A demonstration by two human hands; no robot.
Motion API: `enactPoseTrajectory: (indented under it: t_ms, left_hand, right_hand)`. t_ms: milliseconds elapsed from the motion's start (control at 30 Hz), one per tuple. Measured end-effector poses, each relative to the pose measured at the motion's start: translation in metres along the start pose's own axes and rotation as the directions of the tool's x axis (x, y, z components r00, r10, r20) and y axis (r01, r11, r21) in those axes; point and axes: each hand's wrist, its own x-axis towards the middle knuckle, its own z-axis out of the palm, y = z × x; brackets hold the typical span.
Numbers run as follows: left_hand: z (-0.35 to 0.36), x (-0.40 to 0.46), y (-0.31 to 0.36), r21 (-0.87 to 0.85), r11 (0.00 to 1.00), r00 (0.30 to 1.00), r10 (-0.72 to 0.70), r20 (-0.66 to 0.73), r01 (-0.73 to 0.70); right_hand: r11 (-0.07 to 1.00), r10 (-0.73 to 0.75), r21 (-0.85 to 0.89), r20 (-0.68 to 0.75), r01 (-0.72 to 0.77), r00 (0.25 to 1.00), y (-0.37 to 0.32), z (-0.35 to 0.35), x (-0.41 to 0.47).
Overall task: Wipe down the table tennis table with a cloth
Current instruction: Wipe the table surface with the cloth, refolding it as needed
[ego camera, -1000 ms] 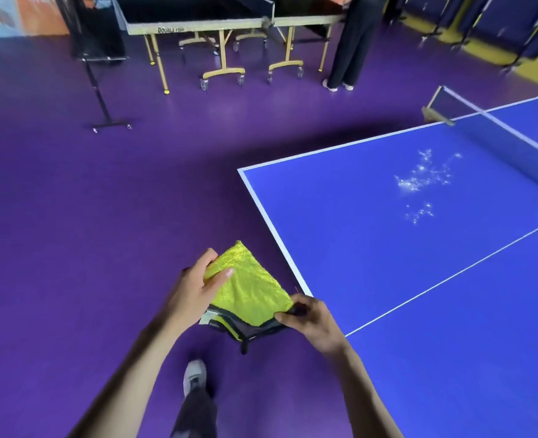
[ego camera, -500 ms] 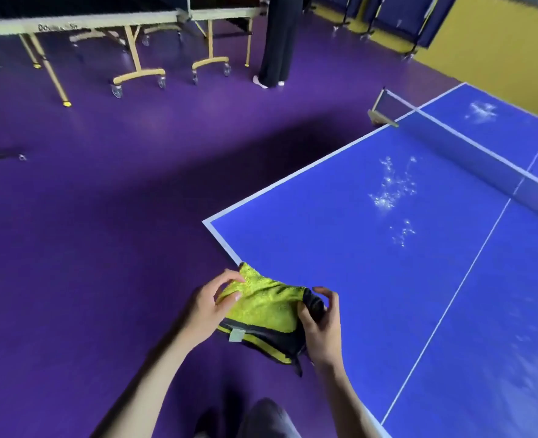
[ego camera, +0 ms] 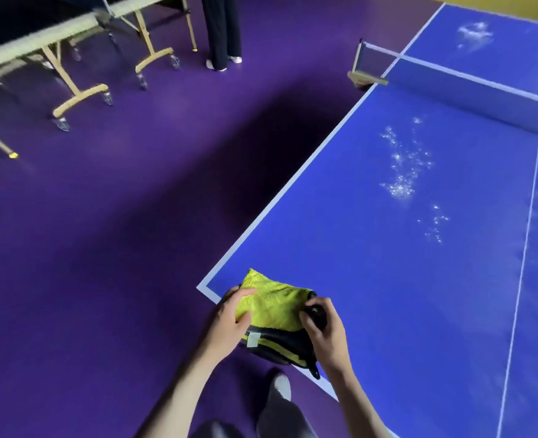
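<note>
- Second table [ego camera: 40,36] and a bystander's legs [ego camera: 222,30] stand far left on the purple floor [ego camera: 103,216].
- Left hand [ego camera: 229,320] pinches the cloth's left edge.
- Cloth [ego camera: 274,308], yellow with dark trim, is held over the table's near corner.
- Right hand [ego camera: 326,333] is clamped on the cloth's dark right edge.
- Table [ego camera: 340,235], blue, carries white specks [ego camera: 403,172] towards the net [ego camera: 470,90].

A second table [ego camera: 71,30] and a bystander's legs [ego camera: 222,30] on purple floor [ego camera: 103,216].
</note>
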Motion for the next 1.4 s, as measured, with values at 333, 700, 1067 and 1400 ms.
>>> enactPoseTrajectory:
  t_ms: [333, 700, 1067, 1400]
  left_hand:
    - [-0.030, 0.088, -0.097, 0.078, 0.986, 0.988, -0.147, -0.050, 0.151]
    - [-0.028, 0.122, -0.172, 0.154, 0.986, 0.990, -0.037, -0.137, 0.058]
    - [-0.049, 0.091, -0.176, 0.129, 0.984, 0.969, -0.091, -0.229, 0.122]
    - [0.005, 0.048, -0.128, 0.168, 0.984, 0.981, -0.023, -0.191, 0.055]
  right_hand:
    - [0.981, 0.139, -0.126, -0.079, -0.148, 0.987, 0.017, 0.132, 0.058]
    - [0.771, -0.225, -0.637, -0.227, 0.031, 0.948, 0.035, 0.277, 0.090]
    - [0.552, -0.118, -0.831, -0.153, -0.063, 0.981, 0.057, 0.286, 0.091]
    - [0.550, -0.127, -0.826, -0.229, -0.124, 0.965, 0.101, 0.178, 0.042]
